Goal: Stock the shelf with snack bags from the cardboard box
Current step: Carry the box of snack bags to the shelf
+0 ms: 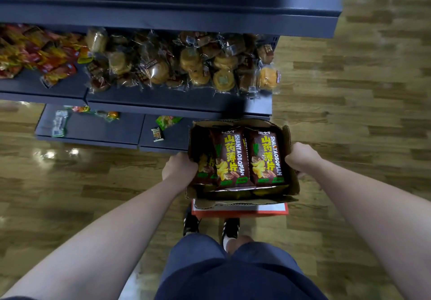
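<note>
Left hand [179, 167] curled over the left wall of the cardboard box [242, 200], gripping it; best kept low on that wall so the cardboard does not fold inward. Between the hands, brown snack bags [233, 157] lying flat inside the box, filling it side by side. Right hand [300, 157] clasping the right wall likewise, fingers hidden behind the flap. Box held level in front of the shelf [186, 99], close to its right end, above a red-edged item [240, 212] on the floor. Probably wise to set the box down steady before freeing a hand. Bare strip along the shelf front, below the wrapped pastries [186, 66], looks like usable room.
</note>
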